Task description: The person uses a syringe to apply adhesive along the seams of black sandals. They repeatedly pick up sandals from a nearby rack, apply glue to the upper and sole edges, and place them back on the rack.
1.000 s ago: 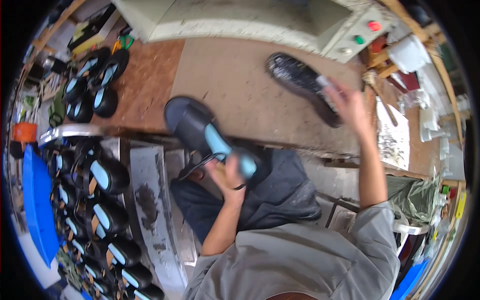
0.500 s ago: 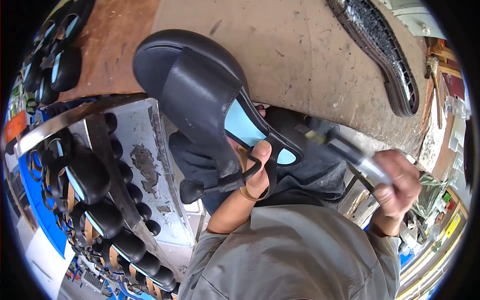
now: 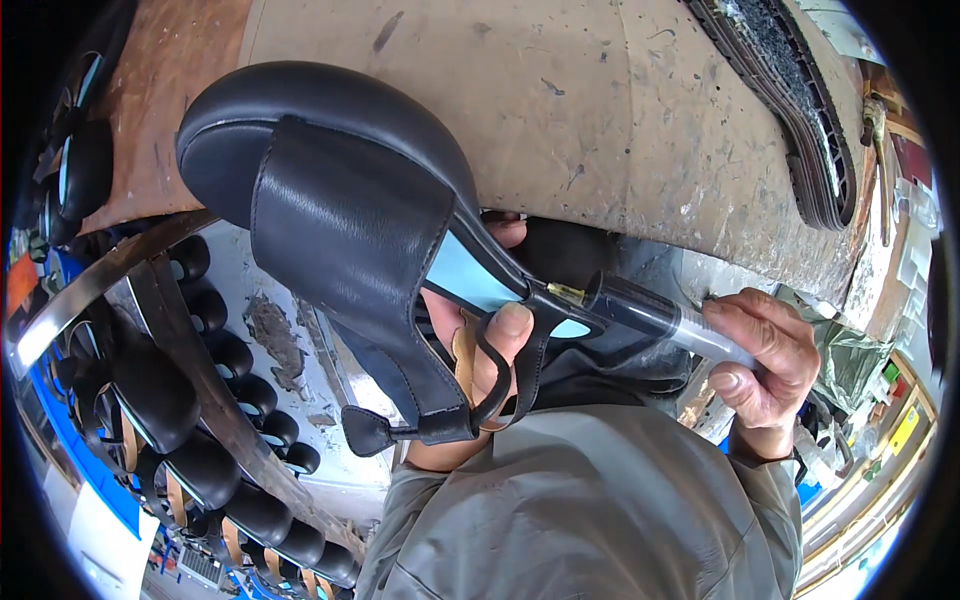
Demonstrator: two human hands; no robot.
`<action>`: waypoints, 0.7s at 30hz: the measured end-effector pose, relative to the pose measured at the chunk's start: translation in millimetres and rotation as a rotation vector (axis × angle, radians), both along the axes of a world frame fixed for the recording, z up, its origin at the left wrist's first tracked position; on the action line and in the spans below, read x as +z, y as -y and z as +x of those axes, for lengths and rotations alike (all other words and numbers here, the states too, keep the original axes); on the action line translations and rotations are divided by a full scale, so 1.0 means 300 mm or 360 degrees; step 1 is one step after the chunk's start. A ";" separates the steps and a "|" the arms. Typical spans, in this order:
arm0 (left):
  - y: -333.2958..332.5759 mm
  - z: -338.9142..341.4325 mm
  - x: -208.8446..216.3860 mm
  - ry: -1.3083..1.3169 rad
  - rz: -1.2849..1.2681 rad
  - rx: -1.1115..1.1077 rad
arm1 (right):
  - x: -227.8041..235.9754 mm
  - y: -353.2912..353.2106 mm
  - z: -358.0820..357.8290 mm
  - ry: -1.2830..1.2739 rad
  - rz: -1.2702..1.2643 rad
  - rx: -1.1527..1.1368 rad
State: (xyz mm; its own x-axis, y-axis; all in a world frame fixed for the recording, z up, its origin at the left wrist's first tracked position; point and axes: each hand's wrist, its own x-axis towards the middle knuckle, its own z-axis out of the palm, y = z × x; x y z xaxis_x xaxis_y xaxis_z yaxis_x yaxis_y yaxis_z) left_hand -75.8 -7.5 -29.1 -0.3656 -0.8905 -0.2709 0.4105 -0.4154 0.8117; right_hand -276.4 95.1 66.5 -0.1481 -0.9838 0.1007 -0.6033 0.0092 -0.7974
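Note:
A black leather sandal (image 3: 350,220) with a wide band rests across my left hand (image 3: 505,340), its rounded toe over the bench edge. Light blue (image 3: 465,270) shows inside it, and a thin buckle strap (image 3: 500,375) hangs near my thumb. The fingers of that hand are wrapped around the sandal's waist, partly hidden behind it. My right hand (image 3: 765,365) grips a tubular tool (image 3: 680,325) with a grey, translucent handle and a black front sleeve. Its narrow yellowish tip (image 3: 567,292) is at the sandal's rear edge; whether it touches cannot be made out.
A worn, stained bench (image 3: 560,120) lies ahead, with a dark ridged sole (image 3: 800,130) at its right. On the left, a metal-edged rack (image 3: 190,330) holds several black sandals (image 3: 150,395). Clutter and wooden strips (image 3: 880,490) are at the right.
The sandal has shifted left and tilted nearer to level. My right hand has moved the tool's tip left, up to the sandal's rear edge.

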 end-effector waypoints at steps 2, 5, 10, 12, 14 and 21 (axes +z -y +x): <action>0.005 0.004 0.000 -0.0020 0.0008 -0.0048 | 0.010 0.005 -0.010 -0.0050 0.0002 0.0017; -0.002 -0.002 -0.016 -0.0009 -0.0051 -0.0072 | 0.015 0.027 -0.017 -0.0158 -0.0074 0.0010; -0.007 0.008 -0.042 -0.0024 -0.0058 -0.0079 | 0.037 0.041 -0.020 -0.0215 -0.0069 -0.0026; -0.012 0.009 -0.053 -0.0041 -0.0055 -0.0039 | 0.048 0.038 -0.023 -0.0254 -0.0076 0.0000; -0.013 0.009 -0.058 -0.0052 -0.0087 -0.0004 | 0.055 0.034 -0.030 -0.0270 -0.0081 0.0029; -0.026 -0.022 -0.055 -0.0279 -0.0133 0.0114 | 0.040 0.006 -0.036 -0.0257 -0.0167 0.0037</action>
State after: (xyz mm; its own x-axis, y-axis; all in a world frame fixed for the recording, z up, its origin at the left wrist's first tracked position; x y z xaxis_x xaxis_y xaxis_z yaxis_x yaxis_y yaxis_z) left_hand -82.5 0.4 -45.7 -0.3357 -0.9325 -0.1331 0.5744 -0.3147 0.7557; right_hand -287.4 93.3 78.5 -0.0993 -0.9695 0.2239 -0.7228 -0.0844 -0.6859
